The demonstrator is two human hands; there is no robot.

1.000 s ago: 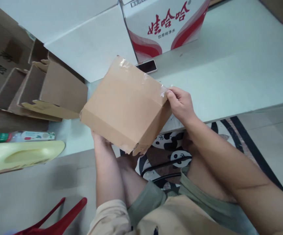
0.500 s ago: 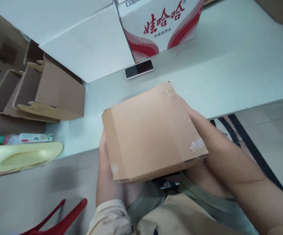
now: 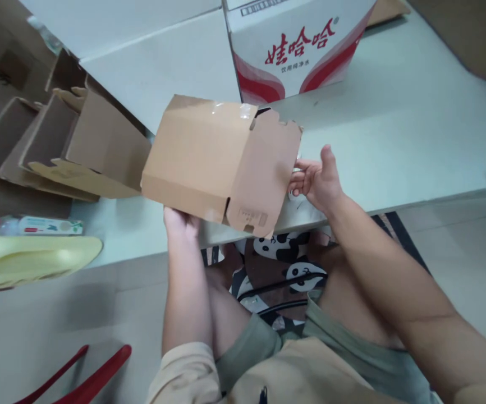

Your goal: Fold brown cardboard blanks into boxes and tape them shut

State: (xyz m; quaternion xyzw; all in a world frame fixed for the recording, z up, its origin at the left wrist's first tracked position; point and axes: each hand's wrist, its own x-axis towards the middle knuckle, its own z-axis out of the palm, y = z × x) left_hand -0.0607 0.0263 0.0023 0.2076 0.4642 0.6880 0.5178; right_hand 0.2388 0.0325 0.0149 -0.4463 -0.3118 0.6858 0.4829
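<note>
The left hand (image 3: 179, 223) gripped the carton (image 3: 198, 148) underneath, where steadiness seemed vital; the right hand (image 3: 317, 182), fingers parted, hung by the right flap (image 3: 264, 171).

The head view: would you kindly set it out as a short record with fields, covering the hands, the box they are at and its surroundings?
Item: brown cardboard box, tilted, with shiny tape by its far edge
Left hand: at the box's near edge, fingers partly hidden beneath it
Right hand: open, thumb raised, fingertips by the end panel; contact unclear
Behind: white carton with red lettering, on the pale table
Picture left: open-topped cardboard boxes
</note>
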